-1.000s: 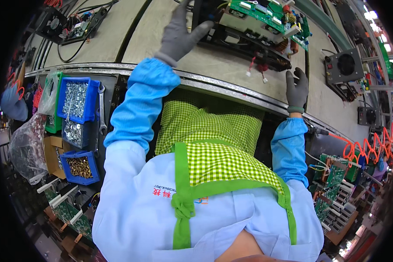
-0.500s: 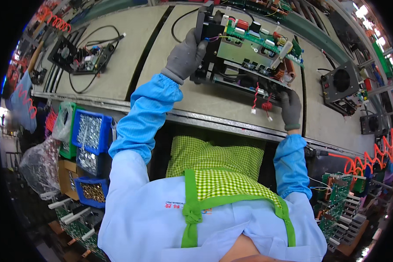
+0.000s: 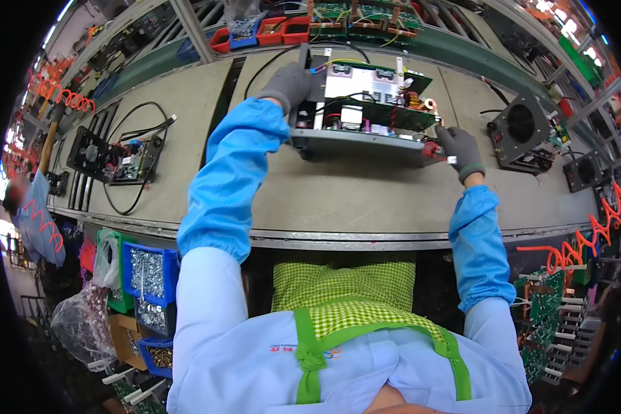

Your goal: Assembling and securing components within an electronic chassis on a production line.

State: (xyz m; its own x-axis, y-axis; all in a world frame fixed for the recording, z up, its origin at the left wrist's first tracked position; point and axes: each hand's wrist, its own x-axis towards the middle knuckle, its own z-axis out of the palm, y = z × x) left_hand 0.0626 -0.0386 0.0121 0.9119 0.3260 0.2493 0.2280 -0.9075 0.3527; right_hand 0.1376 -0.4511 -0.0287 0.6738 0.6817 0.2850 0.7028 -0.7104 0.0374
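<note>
My left hand (image 3: pixel 288 86) is closed around the left end of the open electronics chassis (image 3: pixel 359 140), gloved fingers bent against its upright end panel (image 3: pixel 316 88). My right hand (image 3: pixel 461 150) is half curled at the chassis's near right corner, beside the red lead (image 3: pixel 431 149) with its white connector. The fingertips seem to touch the frame, but I cannot tell how firmly they grip.

A second ago my right hand was apart from the unit; now I have a hand at each end. The chassis has also turned: its long grey edge now faces me, and I look down onto a silver heat-sink plate (image 3: pixel 341 81) and green boards. To my judgement, that puts it under two-handed control, with its inside open to view.

It lies toward the far side of the workbench (image 3: pixel 366 200), straight ahead of me; whether its whole base rests there, I cannot tell. One fan-fronted unit (image 3: pixel 524 127) stands well apart on the right, and a smaller fan assembly (image 3: pixel 127 162) is on the left. Near left, below the bench edge, sits a blue bin (image 3: pixel 145 272) of metal hardware.
</note>
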